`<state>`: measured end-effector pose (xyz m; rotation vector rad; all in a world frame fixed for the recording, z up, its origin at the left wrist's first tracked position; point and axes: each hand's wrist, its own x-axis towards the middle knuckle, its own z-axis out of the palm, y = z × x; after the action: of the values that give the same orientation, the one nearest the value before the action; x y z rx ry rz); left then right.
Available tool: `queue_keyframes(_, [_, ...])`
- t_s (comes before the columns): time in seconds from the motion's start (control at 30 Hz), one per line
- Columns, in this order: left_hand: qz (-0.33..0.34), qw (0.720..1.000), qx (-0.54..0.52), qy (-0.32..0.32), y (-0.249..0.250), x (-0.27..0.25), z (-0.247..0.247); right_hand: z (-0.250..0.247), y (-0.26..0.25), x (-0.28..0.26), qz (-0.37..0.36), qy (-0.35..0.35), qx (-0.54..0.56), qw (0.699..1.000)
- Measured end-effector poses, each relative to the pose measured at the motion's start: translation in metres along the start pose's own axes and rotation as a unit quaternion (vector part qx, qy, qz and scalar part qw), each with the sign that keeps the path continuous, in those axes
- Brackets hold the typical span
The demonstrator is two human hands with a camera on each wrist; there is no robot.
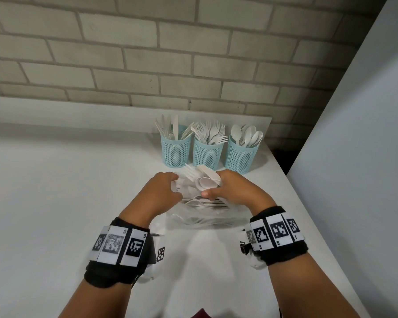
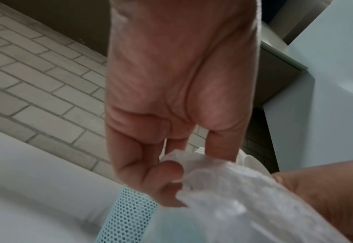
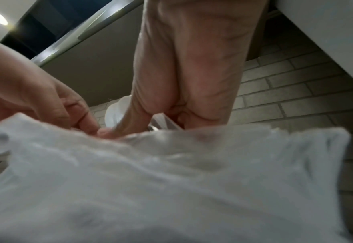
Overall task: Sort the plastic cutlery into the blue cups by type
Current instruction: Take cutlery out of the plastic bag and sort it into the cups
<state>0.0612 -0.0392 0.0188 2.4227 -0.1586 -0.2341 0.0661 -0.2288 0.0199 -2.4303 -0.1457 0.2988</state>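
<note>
At frame centre, a bunch of white plastic cutlery (image 1: pixel 201 179) pokes from a clear crinkled plastic bag (image 1: pixel 200 214). My right hand (image 1: pixel 233 191) seemingly grips the bunch; my left hand (image 1: pixel 163 191) pinches the bag's mouth. Three blue mesh cups (image 1: pixel 208 154) stand above.

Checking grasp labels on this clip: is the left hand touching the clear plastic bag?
Touching. The left wrist view shows the left hand pinching the clear plastic bag at its crumpled edge, fingertips pressed into the film.
</note>
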Motion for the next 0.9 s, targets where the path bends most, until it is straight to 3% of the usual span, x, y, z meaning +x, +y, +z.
queue_keyframes(0.13, [-0.005,1.0,0.008,-0.006,0.002,0.001,0.002,-0.006,0.0,0.002,-0.029,0.005,0.103,0.994])
queue_keyframes(0.27, [0.011,0.998,0.056,0.032,0.01,-0.001,0.005,-0.012,-0.008,0.005,-0.062,0.02,0.196,0.978])
queue_keyframes(0.37, [0.062,0.995,0.041,0.071,0.019,0.002,0.007,-0.013,-0.013,0.01,-0.082,0.056,0.291,0.952])
queue_keyframes(0.43, [0.1,0.992,-0.041,0.073,0.025,0.007,0.008,-0.016,-0.019,0.014,-0.096,0.08,0.357,0.926])
queue_keyframes(0.6, [0.103,0.937,-0.322,-0.086,0.037,0.025,0.012,-0.017,-0.035,0.028,-0.073,0.056,0.596,0.798])
queue_keyframes(0.67, [0.066,0.902,-0.403,-0.144,0.035,0.033,0.014,-0.014,-0.039,0.032,-0.053,0.036,0.631,0.773])
queue_keyframes(0.73, [0.042,0.878,-0.443,-0.178,0.033,0.039,0.014,-0.013,-0.039,0.035,-0.039,0.024,0.625,0.779])
queue_keyframes(0.9, [0.032,0.867,-0.444,-0.224,0.027,0.043,0.012,-0.012,-0.033,0.039,-0.018,0.016,0.526,0.85])
